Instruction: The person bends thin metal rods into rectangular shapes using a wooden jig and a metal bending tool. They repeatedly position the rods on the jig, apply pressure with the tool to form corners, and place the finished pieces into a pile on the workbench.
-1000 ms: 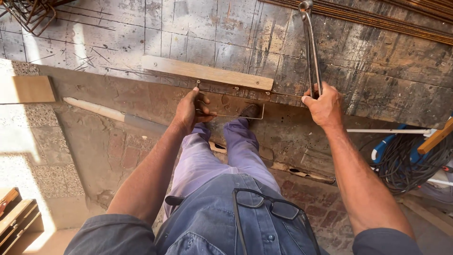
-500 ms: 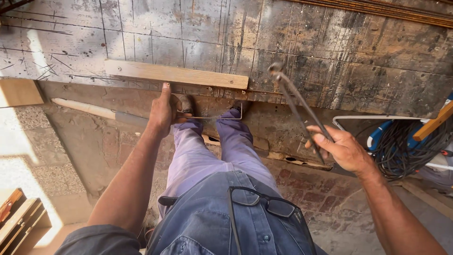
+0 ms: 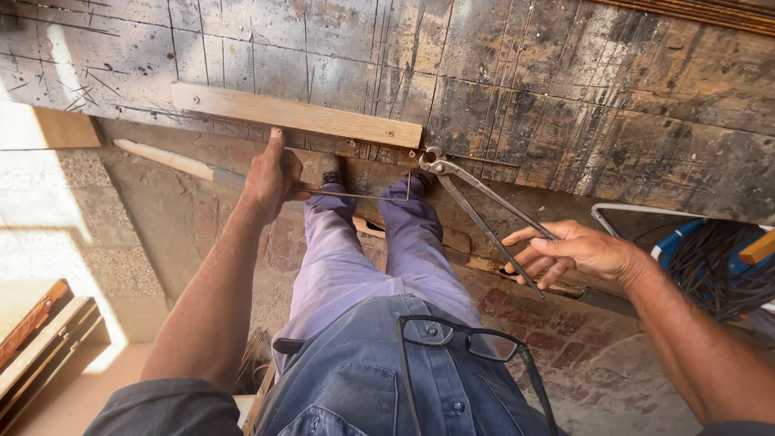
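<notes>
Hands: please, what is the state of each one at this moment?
Left hand: closed, pinching a thin wire against the board edge.
Right hand: fingers loosely curled on the handles of long pincers.

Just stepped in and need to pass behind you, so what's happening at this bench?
A person stands at a worn, scored wooden workbench. Their left hand holds a thin bent wire against the bench edge, just under a wooden strip fastened to the top. Their right hand holds long-handled pincers, whose head sits at the wire's bent end by the strip's corner. Glasses hang from their shirt.
</notes>
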